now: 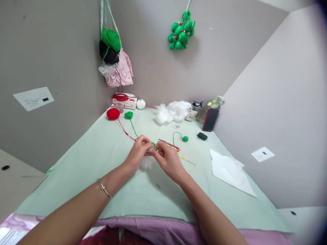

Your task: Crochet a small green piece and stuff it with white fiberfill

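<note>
My left hand [138, 153] and my right hand [170, 160] meet above the middle of the table, fingers closed in a pinch. Between their fingertips shows a bit of a small green yarn piece [153, 145], mostly hidden by the fingers. A tuft of white stuffing [150, 149] pokes out beside it, against my left fingertips. More loose white fluff [146, 163] lies below my left hand. Just past my right hand are orange-handled thread snips [174, 146] and a yellow-handled crochet hook [183, 157].
A red yarn ball [113, 114], a green yarn ball [129, 115] and a small green ball [185, 139] lie around. Behind are a heap of stuffing [172, 112], a cup of tools [192, 114] and a leaning phone [211, 119]. White paper [230, 170] is at right.
</note>
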`<state>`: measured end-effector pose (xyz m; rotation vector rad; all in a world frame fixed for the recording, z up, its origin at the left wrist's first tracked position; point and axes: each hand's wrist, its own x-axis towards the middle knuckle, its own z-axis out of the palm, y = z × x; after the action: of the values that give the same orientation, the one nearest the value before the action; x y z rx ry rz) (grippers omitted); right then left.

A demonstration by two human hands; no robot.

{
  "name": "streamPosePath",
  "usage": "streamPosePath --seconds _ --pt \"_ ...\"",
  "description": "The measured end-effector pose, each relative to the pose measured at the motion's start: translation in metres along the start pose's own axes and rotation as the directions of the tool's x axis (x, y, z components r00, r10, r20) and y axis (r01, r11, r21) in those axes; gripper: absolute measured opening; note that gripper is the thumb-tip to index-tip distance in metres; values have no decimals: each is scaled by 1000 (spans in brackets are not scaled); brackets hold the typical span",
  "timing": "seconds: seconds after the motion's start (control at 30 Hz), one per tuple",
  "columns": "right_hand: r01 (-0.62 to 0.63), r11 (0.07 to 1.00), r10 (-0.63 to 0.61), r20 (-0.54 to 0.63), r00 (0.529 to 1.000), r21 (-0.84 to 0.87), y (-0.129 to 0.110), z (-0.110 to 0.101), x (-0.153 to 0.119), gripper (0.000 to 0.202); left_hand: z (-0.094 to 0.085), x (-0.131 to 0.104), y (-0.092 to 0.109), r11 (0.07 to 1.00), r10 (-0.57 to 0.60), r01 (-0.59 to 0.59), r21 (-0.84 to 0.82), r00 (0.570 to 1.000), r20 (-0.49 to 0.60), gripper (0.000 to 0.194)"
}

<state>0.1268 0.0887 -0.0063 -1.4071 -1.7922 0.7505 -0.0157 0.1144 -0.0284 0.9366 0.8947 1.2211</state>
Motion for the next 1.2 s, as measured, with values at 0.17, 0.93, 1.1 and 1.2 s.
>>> streamPosePath --seconds 0.17,0.93,1.1,1.2 --pt "-40 999 42 -76 996 26 4 -2 5 30 2 -4 1 996 -16 23 -90 997 76 26" --pt "-74 995 77 -40 996 74 3 -9 3 26 7 4 -3 999 53 -54 5 998 40 27" --pt "-130 985 132 -16 991 114 8 -18 9 30 2 -4 7 998 48 -41 -52 987 152 29" --pt "-152 976 148 35 988 158 10 -22 11 34 -1 -3 7 999 49 -45 -28 983 175 33"
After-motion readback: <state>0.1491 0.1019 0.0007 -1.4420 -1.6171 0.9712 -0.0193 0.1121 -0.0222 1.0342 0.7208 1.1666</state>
